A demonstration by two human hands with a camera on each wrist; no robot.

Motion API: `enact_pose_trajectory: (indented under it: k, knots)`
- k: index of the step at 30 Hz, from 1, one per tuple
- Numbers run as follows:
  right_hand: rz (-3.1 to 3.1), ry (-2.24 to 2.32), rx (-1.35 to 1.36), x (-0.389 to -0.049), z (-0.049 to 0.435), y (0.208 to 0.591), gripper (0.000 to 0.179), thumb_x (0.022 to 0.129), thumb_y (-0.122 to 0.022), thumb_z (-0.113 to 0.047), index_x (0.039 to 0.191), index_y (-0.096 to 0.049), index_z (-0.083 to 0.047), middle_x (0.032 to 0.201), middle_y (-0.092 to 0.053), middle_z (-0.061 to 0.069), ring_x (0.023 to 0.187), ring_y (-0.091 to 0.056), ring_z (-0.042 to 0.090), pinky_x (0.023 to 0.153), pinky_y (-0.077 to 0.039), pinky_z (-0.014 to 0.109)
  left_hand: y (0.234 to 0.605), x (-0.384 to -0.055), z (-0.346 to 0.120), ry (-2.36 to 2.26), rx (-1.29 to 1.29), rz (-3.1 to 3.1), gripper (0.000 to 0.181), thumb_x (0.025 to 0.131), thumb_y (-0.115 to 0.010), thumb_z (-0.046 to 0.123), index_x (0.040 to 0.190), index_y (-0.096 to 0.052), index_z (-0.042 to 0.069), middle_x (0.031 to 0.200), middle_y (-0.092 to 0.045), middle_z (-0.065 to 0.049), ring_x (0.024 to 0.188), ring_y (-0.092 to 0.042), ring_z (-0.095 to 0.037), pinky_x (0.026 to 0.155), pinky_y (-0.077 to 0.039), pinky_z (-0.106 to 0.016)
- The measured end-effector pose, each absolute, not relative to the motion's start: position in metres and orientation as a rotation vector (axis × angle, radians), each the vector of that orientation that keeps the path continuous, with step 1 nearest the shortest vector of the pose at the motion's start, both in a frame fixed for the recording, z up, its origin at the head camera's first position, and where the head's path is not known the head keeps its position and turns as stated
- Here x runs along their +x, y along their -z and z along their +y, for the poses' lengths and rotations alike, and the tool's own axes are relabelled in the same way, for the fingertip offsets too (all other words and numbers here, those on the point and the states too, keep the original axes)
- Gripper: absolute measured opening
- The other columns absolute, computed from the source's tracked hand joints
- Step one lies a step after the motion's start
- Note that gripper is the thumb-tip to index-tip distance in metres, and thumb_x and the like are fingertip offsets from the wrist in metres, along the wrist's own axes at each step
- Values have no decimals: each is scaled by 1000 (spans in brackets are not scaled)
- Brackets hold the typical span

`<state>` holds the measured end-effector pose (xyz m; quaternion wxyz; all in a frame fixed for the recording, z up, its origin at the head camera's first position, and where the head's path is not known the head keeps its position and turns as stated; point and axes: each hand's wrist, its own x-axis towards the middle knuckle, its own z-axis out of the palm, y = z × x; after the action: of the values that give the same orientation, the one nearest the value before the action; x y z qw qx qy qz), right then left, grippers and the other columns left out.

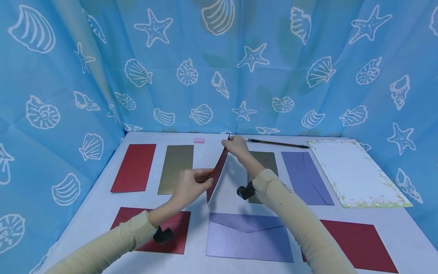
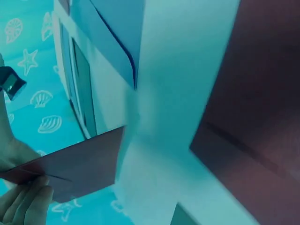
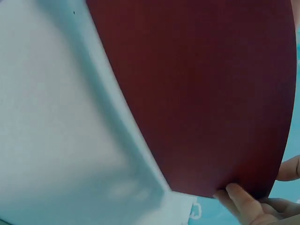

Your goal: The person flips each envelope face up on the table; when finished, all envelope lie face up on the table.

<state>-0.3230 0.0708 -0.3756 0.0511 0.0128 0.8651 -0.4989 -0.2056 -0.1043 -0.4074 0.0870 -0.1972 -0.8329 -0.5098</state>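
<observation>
A dark red envelope (image 1: 217, 172) is held up off the white table, tilted on edge so that it looks narrow in the head view. My left hand (image 1: 191, 184) pinches its near left side, thumb on one face and fingers on the other. At the far upper end, my right hand (image 1: 237, 146) grips a corner between thumb and fingers. The right wrist view shows the envelope's broad plain face (image 3: 201, 93), slightly bowed, with fingertips (image 3: 243, 199) at its lower corner. Just below the hands lies a purple envelope (image 1: 248, 243), flap side up.
Around lie red envelopes (image 1: 135, 167) (image 1: 167, 236) (image 1: 356, 245), gold ones (image 1: 179, 163) (image 1: 263, 161) and another purple one (image 1: 306, 177). A floral-bordered sheet (image 1: 359, 171) is at right. A brush (image 1: 278, 143) and pink eraser-like block (image 1: 199, 140) sit at the back, before a blue curtain (image 1: 219, 68).
</observation>
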Motion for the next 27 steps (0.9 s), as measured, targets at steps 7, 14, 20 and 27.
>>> enact_pose_trajectory:
  k: [7,14,20,27]
  knots:
    - [2446,1701,74,-321,73,382,40,96,-49,-13,129,-55,7,120,-60,20,107,-59,28,97,-47,40,407,-204,-101,1016,-760,-2562,30,83,-70,7,113,-72,5,98,-73,-6,80,-68,-6,60,-52,-18]
    - [2316,1797,133,-323,82,397,42,95,-50,-8,133,-50,10,132,-53,21,119,-56,28,99,-46,35,406,-206,-92,631,-943,-2557,28,84,-70,11,110,-72,1,77,-71,-5,50,-46,-4,45,-37,-14]
    - [2328,1714,141,-321,94,405,50,94,-53,-8,139,-41,11,135,-51,23,120,-55,30,101,-44,39,409,-208,-83,366,-1088,-2537,17,82,-71,9,97,-71,2,80,-71,-5,58,-57,-8,54,-50,-19]
    - [2575,1393,100,-325,108,420,55,93,-62,-14,139,-42,10,140,-47,23,121,-52,31,100,-44,42,418,-210,-63,84,-1147,-2528,20,78,-68,6,66,-53,10,54,-43,4,47,-29,-4,39,-31,-20]
